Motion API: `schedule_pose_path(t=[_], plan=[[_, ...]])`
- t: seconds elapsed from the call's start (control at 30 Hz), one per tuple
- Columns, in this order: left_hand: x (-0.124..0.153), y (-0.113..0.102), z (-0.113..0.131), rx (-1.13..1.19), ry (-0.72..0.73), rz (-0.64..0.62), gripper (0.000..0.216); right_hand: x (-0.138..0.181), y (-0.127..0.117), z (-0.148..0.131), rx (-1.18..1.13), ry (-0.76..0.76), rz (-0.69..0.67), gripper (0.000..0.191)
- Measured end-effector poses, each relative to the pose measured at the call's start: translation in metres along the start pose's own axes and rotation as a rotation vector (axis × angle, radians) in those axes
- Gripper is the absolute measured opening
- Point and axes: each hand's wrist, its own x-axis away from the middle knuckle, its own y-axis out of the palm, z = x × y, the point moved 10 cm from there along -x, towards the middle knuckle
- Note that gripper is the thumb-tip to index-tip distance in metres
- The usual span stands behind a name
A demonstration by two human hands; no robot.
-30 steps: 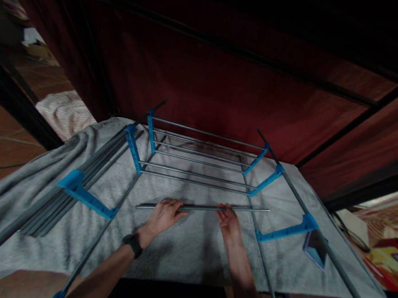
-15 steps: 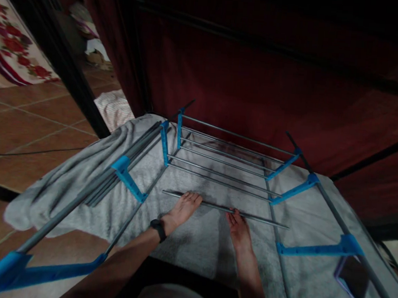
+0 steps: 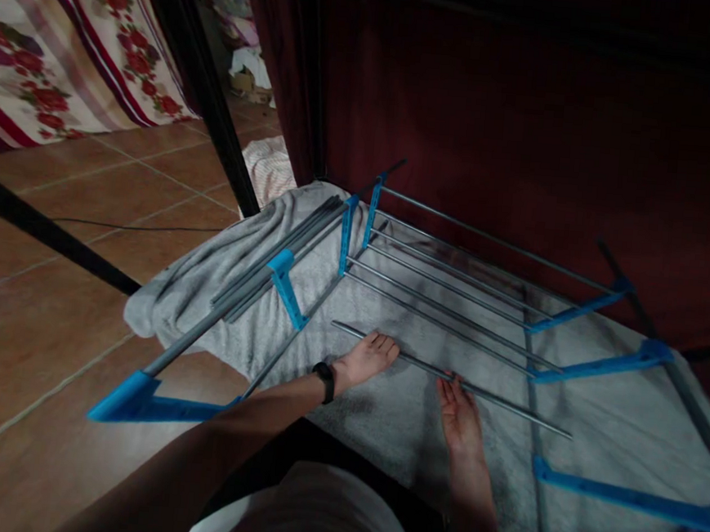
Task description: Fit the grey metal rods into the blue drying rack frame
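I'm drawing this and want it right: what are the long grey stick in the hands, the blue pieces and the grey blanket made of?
Grey stick: probably metal, smooth, with a pale shine along it.
Blue pieces: likely moulded plastic, fairly matt, one even colour with shaped ends.
Grey blanket: soft, fuzzy fabric, by its folds and fluffy surface; which fibre, I can't tell.

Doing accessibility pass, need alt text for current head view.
A person's left hand and right hand hold a thin grey rod over a grey blanket, between the sides of a blue-and-grey rack. Grey tubes lie together to the left.
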Motion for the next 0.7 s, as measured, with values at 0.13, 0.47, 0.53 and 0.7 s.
schedule_pose_path(t=[0.13, 0.47, 0.53, 0.7], plan=[[0.000, -0.001, 0.002, 0.002, 0.010, 0.007, 0.031, -0.001, -0.001, -0.002, 0.023, -0.026, -0.032, 0.011], [0.003, -0.006, 0.004, 0.005, 0.030, 0.000, 0.024, -0.003, -0.003, -0.005, 0.077, -0.047, -0.021, 0.009], [0.002, -0.005, 0.004, -0.014, 0.034, 0.004, 0.024, -0.001, -0.001, -0.004, 0.068, -0.038, -0.021, 0.008], [0.001, -0.001, -0.001, -0.037, 0.001, 0.017, 0.024, 0.006, 0.010, -0.004, 0.017, 0.002, -0.031, 0.011]])
